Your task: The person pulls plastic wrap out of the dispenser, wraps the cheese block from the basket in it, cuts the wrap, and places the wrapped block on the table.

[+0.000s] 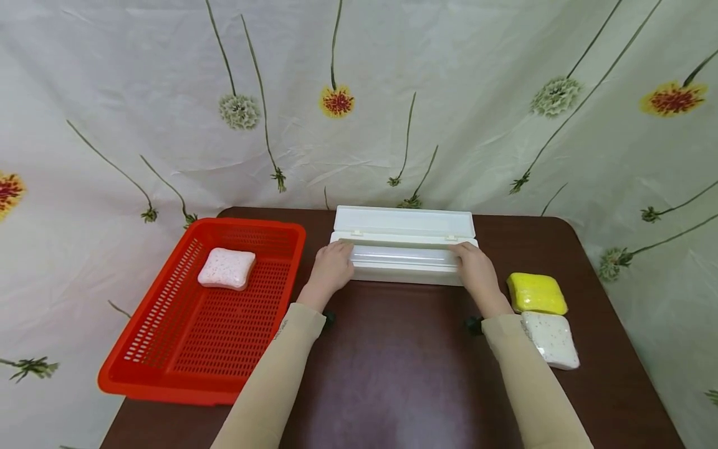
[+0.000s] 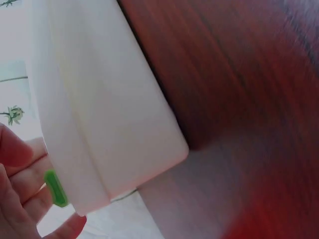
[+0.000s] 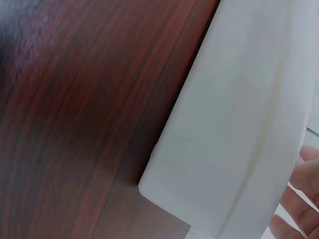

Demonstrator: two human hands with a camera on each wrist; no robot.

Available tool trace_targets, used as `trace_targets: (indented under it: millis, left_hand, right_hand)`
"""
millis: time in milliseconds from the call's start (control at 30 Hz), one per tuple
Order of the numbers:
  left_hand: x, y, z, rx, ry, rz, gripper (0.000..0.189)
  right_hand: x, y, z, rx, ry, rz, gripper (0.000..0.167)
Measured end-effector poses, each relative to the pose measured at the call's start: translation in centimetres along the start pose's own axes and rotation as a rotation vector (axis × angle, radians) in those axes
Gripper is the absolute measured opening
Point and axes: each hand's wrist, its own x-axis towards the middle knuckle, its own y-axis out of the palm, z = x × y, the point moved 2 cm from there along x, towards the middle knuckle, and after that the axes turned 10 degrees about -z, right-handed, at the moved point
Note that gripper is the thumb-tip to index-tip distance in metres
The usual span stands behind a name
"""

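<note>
A long white cling film dispenser (image 1: 406,275) lies at the back of the table with its lid (image 1: 404,220) tipped back. Inside it shows a glossy roll (image 1: 405,254). My left hand (image 1: 332,268) grips the dispenser's left end, fingers over the top edge. At the other end my right hand (image 1: 475,271) holds on in the same way. In the left wrist view, a green tab (image 2: 56,189) sits at the dispenser's end among the fingers (image 2: 30,186). Fingers (image 3: 299,204) also show behind the white wall in the right wrist view.
A red slotted basket (image 1: 224,337) stands on the left with a pinkish-white speckled sponge (image 1: 226,269) in it. To the right lie a yellow sponge (image 1: 536,293) and a white speckled sponge (image 1: 552,340), both with a shiny clear wrapping. A flowered cloth (image 1: 359,149) hangs behind the dark table (image 1: 398,368).
</note>
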Motion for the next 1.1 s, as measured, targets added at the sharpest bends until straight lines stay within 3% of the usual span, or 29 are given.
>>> trace_targets:
  millis: [300,433,533,633,767,967,1100]
  left_hand:
    - [0.9,-0.3,0.7,0.005,0.029,0.046,0.040]
    - [1.4,-0.5,0.7,-0.006,0.053,0.006,0.021]
    - [1.7,-0.6,0.7,-0.035,0.051,-0.021,0.031]
    - [1.9,-0.7,0.7,-0.068,0.021,-0.028,0.034]
    - [1.9,-0.6,0.6,-0.074,-0.023,-0.083,0.023]
    - [1.7,-0.3,0.5,-0.042,-0.077,-0.181,0.019]
    - [1.8,-0.2,0.6,-0.044,-0.092,-0.195,0.021]
  right_hand:
    - [0.5,0.4,-0.4,-0.028,0.027,0.002,0.024]
    - [0.8,0.5,-0.4,-0.033,0.053,-0.041,0.018]
    - [0.9,0.5,-0.4,-0.031,0.092,-0.077,0.016]
    - [1.1,0.5,-0.4,-0.021,0.137,-0.097,0.017]
    - [1.2,0.7,-0.5,-0.006,0.173,-0.103,0.018]
    - [1.1,0.8,-0.8,0.002,0.185,-0.093,0.018]
    - [1.0,0.7,-0.8,0.007,0.187,-0.095,0.018]
